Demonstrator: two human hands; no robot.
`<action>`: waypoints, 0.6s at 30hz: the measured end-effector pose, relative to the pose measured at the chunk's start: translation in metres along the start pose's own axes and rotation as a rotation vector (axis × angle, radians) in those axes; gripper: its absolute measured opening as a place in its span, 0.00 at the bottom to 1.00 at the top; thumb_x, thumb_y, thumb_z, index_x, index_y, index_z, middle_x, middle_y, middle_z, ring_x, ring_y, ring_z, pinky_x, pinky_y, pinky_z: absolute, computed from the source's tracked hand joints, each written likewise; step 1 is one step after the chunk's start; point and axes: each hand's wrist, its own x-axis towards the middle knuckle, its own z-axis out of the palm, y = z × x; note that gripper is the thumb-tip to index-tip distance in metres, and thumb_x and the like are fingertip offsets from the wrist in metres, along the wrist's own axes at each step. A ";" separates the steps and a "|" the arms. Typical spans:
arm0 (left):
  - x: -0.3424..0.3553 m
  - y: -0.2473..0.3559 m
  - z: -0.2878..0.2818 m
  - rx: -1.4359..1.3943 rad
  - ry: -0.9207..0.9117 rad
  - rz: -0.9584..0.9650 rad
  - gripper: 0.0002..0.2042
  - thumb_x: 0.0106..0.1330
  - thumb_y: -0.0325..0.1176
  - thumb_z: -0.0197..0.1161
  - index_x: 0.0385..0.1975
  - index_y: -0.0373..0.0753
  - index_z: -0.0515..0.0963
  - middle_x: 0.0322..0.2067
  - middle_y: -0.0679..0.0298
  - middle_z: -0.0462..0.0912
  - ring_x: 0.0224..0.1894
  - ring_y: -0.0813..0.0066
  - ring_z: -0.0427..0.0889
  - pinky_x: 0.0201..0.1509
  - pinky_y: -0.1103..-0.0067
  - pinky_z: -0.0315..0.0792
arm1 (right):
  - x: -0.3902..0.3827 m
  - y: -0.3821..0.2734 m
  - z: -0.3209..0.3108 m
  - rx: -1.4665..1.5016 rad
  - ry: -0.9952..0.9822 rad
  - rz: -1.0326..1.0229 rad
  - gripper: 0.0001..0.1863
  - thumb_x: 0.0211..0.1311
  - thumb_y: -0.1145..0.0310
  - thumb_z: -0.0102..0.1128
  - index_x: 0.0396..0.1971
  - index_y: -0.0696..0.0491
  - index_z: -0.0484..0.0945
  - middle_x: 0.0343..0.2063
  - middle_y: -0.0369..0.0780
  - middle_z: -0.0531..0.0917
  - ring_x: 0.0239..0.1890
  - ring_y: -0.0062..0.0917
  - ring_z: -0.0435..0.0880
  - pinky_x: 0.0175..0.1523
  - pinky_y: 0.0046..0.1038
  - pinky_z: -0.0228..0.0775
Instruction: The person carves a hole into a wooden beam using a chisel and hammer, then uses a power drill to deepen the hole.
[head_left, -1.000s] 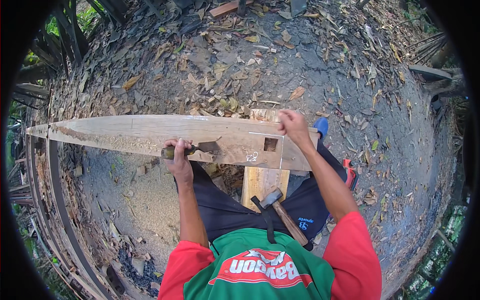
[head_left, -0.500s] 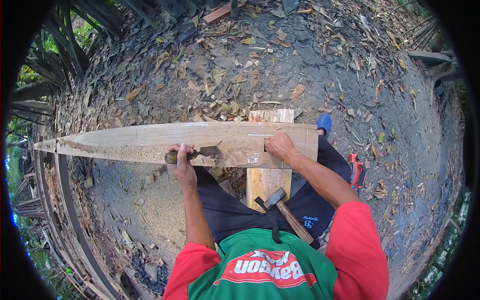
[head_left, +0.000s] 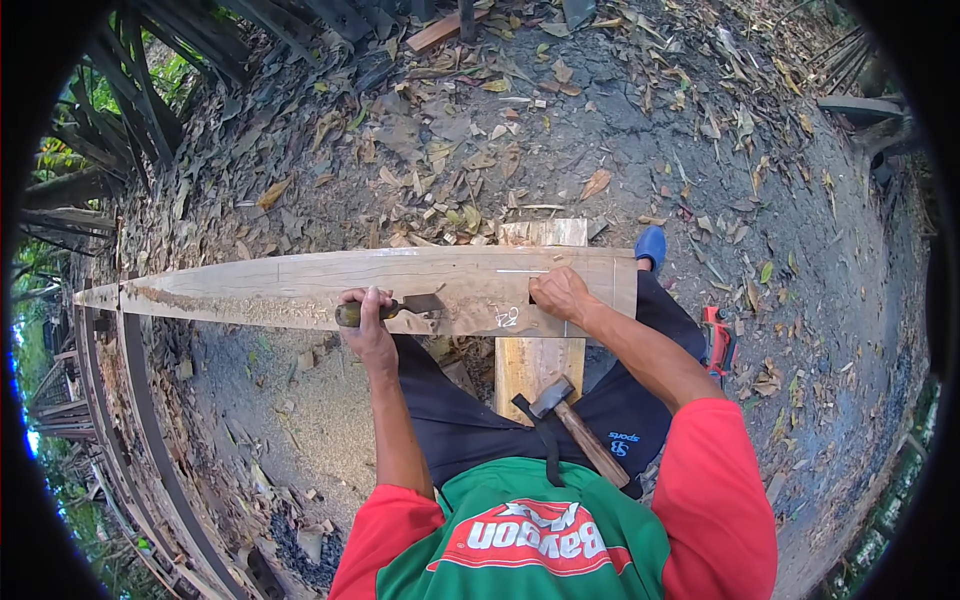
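A long pale plank [head_left: 230,280], tapering to the left, lies crosswise over a thicker board [head_left: 530,355]. My left hand [head_left: 370,330] grips the dark handle of a wide-bladed chisel [head_left: 422,302], whose metal blade rests flat over the plank. My right hand [head_left: 560,295] is at the cut square opening near the plank's wide end, fingers curled and covering most of it; whatever they hold, if anything, is hidden. A hammer [head_left: 580,432] with a wooden handle lies between my legs, head on the board, beside a black strap [head_left: 543,440].
A red-and-black tool [head_left: 718,340] lies on the ground by my right knee. My blue shoe [head_left: 650,243] is just past the plank's right end. Dark rails [head_left: 145,400] run along the left; leaves, wood chips and sawdust [head_left: 300,420] cover the dirt. Stakes [head_left: 140,90] stand at the upper left.
Since a second ago my right hand has dropped from above the plank's far edge onto the square opening. My left hand still holds the chisel; the whole view has shifted slightly.
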 end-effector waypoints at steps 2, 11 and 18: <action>0.002 -0.002 -0.004 0.003 -0.017 0.023 0.07 0.66 0.24 0.60 0.31 0.40 0.68 0.26 0.66 0.73 0.30 0.78 0.75 0.50 0.71 0.73 | 0.000 0.001 -0.004 -0.010 0.014 -0.025 0.09 0.53 0.68 0.50 0.18 0.51 0.77 0.20 0.40 0.83 0.25 0.30 0.84 0.28 0.33 0.73; 0.003 -0.002 -0.007 -0.015 0.001 0.014 0.07 0.65 0.23 0.60 0.31 0.39 0.68 0.27 0.66 0.73 0.31 0.78 0.75 0.50 0.71 0.73 | 0.005 0.015 -0.035 0.170 -0.171 0.004 0.09 0.53 0.68 0.50 0.24 0.57 0.79 0.19 0.47 0.82 0.23 0.36 0.84 0.28 0.34 0.74; 0.001 -0.002 -0.014 -0.037 0.034 0.005 0.07 0.65 0.23 0.60 0.31 0.39 0.68 0.26 0.66 0.72 0.30 0.77 0.75 0.50 0.71 0.73 | -0.008 0.045 -0.082 0.787 0.479 0.777 0.13 0.63 0.61 0.57 0.43 0.49 0.81 0.21 0.47 0.81 0.22 0.37 0.83 0.27 0.34 0.71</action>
